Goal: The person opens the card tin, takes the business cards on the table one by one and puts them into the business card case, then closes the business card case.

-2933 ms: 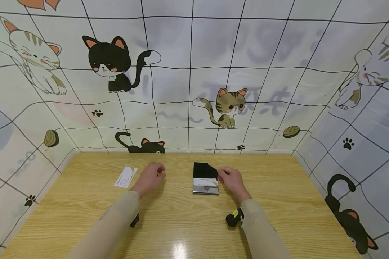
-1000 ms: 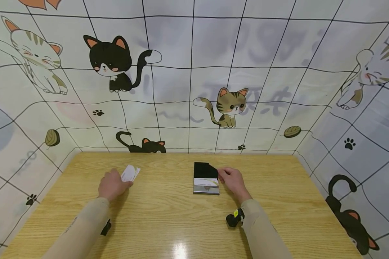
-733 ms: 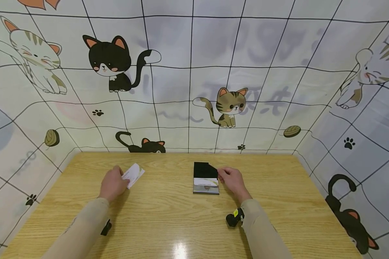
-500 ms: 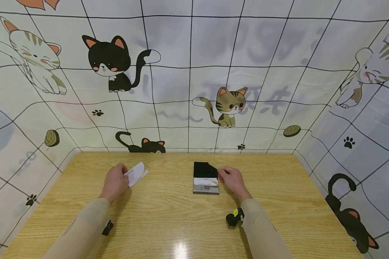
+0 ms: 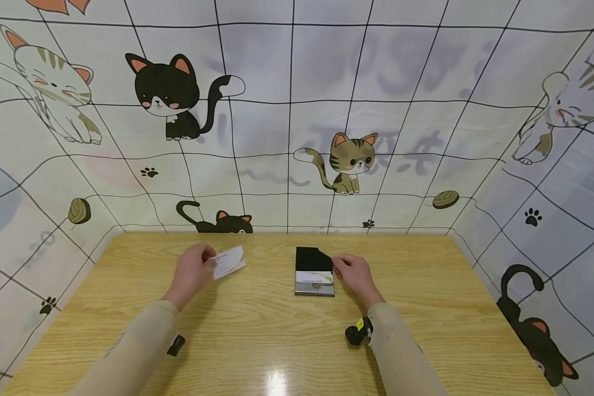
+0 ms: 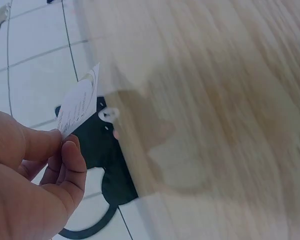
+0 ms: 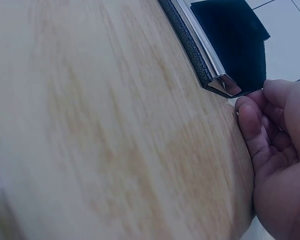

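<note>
My left hand (image 5: 192,273) pinches white business cards (image 5: 229,263) by one end, between thumb and curled fingers, above the table. The left wrist view shows the printed card (image 6: 80,107) tilted up from the fingertips. Their exact number cannot be told. Right of them lies an open business card case (image 5: 314,289) with a silvery metal pocket and a black flap (image 5: 307,259) folded back. A white card (image 5: 313,278) shows in its pocket. My right hand (image 5: 355,275) pinches the flap's right edge; in the right wrist view thumb and finger meet at the black flap's (image 7: 232,40) corner.
The case and both hands are over a light wooden table (image 5: 277,330). Behind it and at both sides hangs a white gridded cloth (image 5: 257,132) printed with cartoon cats. A small black camera (image 5: 357,333) sits at my right wrist.
My left hand has gone left to the business cards on the table, taken hold of them, lifted them and brought them right, towards the case. My right hand has stayed at the flap.
</note>
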Available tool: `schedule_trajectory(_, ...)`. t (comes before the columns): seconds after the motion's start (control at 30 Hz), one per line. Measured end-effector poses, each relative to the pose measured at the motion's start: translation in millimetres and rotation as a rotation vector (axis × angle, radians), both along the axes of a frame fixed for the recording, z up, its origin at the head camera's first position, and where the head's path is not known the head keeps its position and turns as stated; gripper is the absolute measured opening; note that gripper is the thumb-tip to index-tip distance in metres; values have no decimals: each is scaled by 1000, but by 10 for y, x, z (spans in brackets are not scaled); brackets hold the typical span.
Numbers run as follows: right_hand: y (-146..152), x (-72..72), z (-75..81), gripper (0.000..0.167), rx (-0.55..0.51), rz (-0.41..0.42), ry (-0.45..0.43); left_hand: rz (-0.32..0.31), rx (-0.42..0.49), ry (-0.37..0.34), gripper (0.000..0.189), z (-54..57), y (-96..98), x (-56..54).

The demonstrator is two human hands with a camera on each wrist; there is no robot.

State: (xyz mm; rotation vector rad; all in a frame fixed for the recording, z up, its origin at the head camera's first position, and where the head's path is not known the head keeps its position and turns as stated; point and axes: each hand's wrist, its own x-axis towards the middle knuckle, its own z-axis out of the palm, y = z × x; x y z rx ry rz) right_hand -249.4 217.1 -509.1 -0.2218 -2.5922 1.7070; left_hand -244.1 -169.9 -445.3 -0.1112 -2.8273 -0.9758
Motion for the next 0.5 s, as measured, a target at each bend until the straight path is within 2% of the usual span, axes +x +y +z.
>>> schedule_trajectory(0.17,7,2,-6,27,1,2,0,-30,31,28,4,52,141,24)
schedule_trajectory(0.37,4,0,-12,27,1,5,-1,-57,70,13,5,106,310,37)
schedule_trajectory(0.5,0,7,-4,28,2,9,3,-90,104,34,6,118,433,36)
